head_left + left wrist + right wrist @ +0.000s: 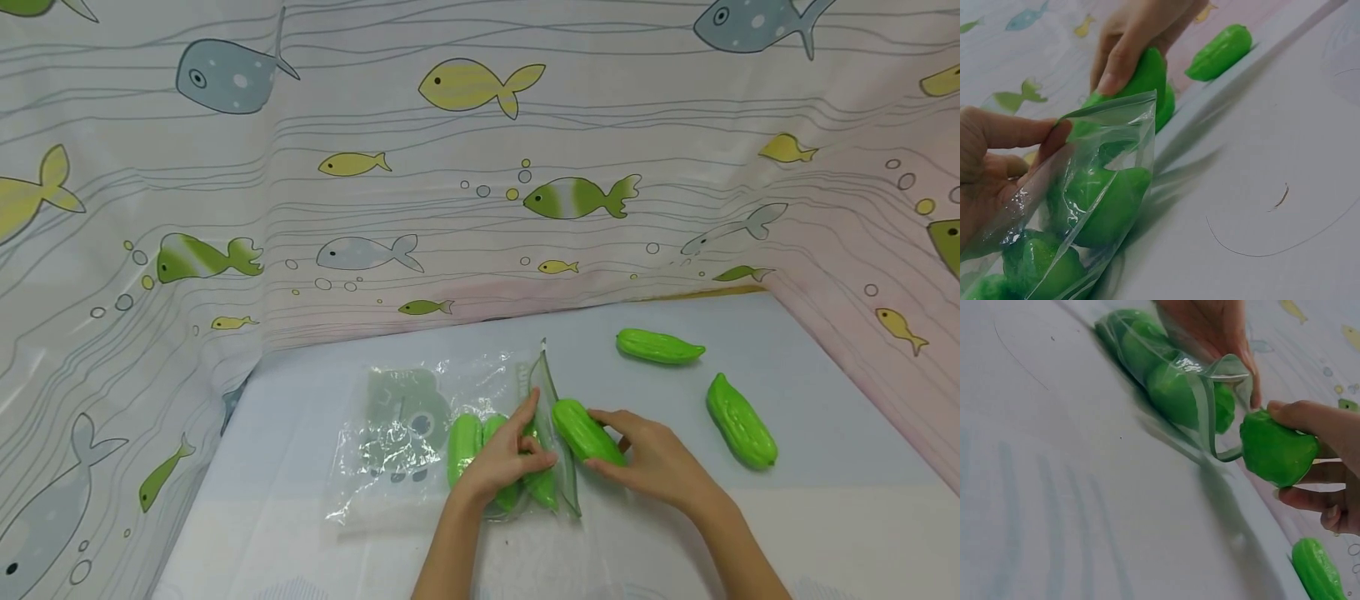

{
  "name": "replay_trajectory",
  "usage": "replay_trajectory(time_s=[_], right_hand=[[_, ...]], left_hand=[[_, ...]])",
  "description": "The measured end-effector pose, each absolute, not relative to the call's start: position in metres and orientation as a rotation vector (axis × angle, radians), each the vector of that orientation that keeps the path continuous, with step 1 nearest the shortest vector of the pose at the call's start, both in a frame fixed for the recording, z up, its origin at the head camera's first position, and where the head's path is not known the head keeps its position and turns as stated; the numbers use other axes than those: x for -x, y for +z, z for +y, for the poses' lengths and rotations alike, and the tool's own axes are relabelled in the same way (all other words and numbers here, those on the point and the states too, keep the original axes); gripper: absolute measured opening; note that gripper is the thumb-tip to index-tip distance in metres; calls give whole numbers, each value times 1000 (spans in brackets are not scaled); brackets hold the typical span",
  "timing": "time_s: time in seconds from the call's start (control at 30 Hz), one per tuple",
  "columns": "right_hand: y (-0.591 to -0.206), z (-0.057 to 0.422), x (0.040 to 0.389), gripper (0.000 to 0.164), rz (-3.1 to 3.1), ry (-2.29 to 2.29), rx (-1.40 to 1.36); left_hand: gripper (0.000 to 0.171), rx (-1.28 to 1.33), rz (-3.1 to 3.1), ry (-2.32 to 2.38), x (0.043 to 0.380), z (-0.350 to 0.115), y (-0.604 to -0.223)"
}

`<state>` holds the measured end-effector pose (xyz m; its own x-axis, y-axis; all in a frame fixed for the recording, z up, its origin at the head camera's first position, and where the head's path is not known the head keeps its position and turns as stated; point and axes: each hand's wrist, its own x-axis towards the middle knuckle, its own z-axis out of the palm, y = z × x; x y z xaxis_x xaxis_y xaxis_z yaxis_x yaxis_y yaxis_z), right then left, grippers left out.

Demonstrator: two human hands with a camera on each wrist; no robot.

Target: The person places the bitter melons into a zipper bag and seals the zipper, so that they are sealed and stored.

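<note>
A clear zip bag (480, 375) with a pale green printed figure lies flat, its mouth facing right. Inside it are several green bitter melons (465, 446), ribbed and glossy. At the mouth, my left hand (498, 462) holds the bag's rim (1110, 105) with finger and thumb, keeping it parted. Just outside the opening, my right hand (648, 454) grips another bitter melon (581, 429) between thumb and fingers. That melon's end (1275, 447) is beside the rim in the right wrist view. The palm side of my left hand is partly hidden by the bag in the left wrist view.
Two more bitter melons lie on the white table to the right, one farther back (660, 347) and one nearer (741, 423). A fish-patterned curtain (480, 225) walls the table at the back and both sides.
</note>
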<state>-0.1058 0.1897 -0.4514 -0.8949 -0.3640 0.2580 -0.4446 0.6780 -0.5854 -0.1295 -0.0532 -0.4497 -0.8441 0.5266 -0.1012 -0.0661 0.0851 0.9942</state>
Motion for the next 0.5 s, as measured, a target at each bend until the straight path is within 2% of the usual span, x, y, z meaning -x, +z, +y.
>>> replay_trajectory(time_s=[0.5], right_hand=[[-453, 180, 104, 74, -2846, 1213, -682]], left_hand=[[94, -458, 1941, 1806, 130, -53, -451]])
